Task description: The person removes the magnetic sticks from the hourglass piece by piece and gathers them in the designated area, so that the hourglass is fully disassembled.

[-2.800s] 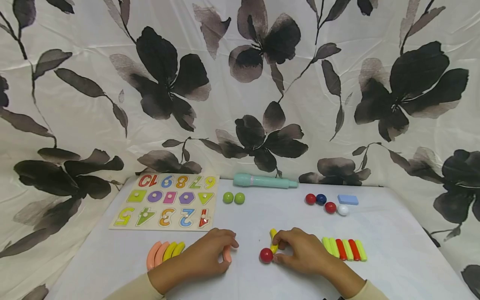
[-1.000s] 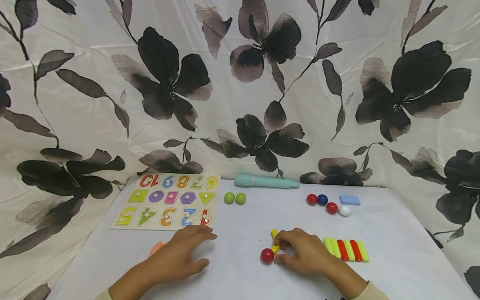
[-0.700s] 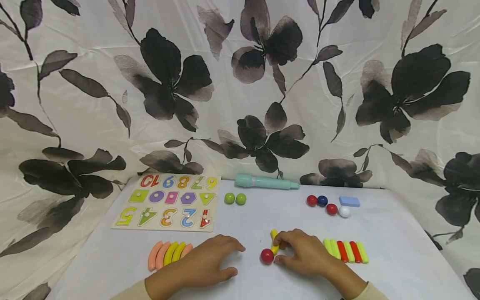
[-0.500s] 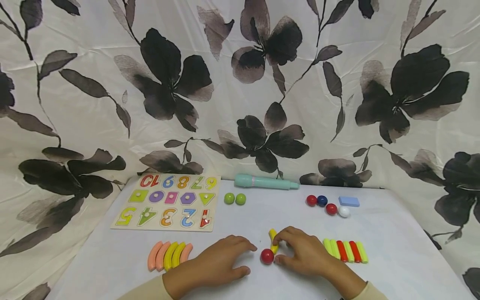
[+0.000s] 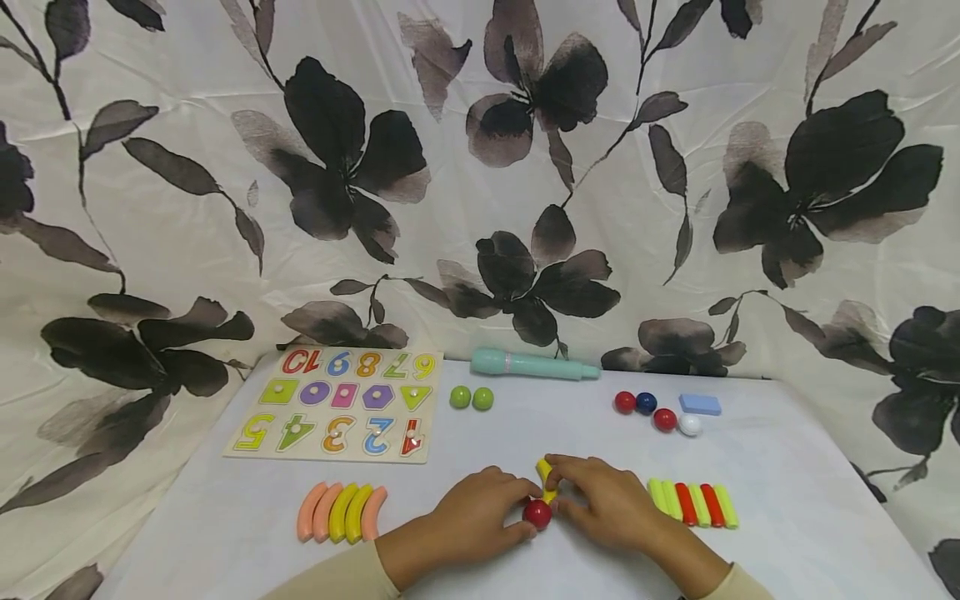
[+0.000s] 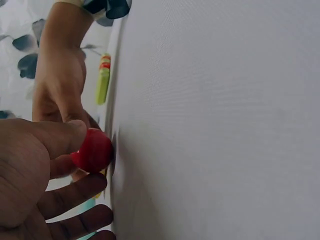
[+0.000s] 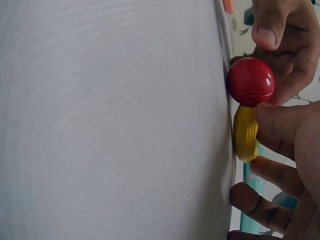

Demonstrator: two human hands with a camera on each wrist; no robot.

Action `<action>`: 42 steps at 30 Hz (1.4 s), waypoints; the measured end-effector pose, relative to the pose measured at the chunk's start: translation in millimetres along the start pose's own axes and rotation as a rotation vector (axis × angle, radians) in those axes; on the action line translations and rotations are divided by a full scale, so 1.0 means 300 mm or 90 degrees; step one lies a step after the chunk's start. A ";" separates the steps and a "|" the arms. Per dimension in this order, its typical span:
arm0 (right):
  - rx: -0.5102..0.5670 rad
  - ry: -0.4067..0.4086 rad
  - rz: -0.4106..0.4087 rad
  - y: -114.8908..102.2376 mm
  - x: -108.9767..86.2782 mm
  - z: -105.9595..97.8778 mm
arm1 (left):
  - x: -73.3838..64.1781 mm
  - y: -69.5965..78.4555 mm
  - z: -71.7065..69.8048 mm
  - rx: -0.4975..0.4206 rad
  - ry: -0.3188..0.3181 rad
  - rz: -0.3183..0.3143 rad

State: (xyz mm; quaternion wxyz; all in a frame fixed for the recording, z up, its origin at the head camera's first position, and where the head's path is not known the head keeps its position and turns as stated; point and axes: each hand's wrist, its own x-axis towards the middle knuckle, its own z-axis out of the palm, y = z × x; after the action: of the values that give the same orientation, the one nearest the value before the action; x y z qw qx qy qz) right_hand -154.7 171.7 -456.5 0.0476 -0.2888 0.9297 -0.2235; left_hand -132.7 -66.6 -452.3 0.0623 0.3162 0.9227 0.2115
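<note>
A glossy red ball (image 5: 537,514) rests on the white tabletop, at the near end of a ridged yellow piece (image 7: 245,132). My left hand (image 5: 480,515) has the ball between thumb and index finger, its other fingers spread in the left wrist view. My right hand (image 5: 606,504) pinches the yellow piece between thumb and fingers, and its thumb tip lies close by the ball in the right wrist view. Left of the hands, curved pink pieces and yellow pieces (image 5: 347,512) lie side by side in a row.
A number-and-shape puzzle board (image 5: 334,406) lies at the back left, beside two green balls (image 5: 472,398) and a teal pen-like stick (image 5: 534,364). Red, blue and white balls (image 5: 664,419) sit near a light blue block (image 5: 700,404). Several green and red sticks (image 5: 693,503) lie at right.
My left hand has let go of a pink curved piece, now at the right end of the row, and moved right to the red ball. The right hand has stayed at the yellow piece.
</note>
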 end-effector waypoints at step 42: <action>-0.003 -0.016 0.007 -0.008 0.030 -0.003 | 0.062 -0.097 -0.116 -0.045 0.108 -0.150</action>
State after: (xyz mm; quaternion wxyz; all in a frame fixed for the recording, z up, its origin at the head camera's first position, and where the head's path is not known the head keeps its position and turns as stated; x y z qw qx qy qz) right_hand -161.0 165.4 -454.4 0.0600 -0.2862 0.9312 -0.2174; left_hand -172.3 -88.1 -433.1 0.0194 0.1840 0.9475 0.2609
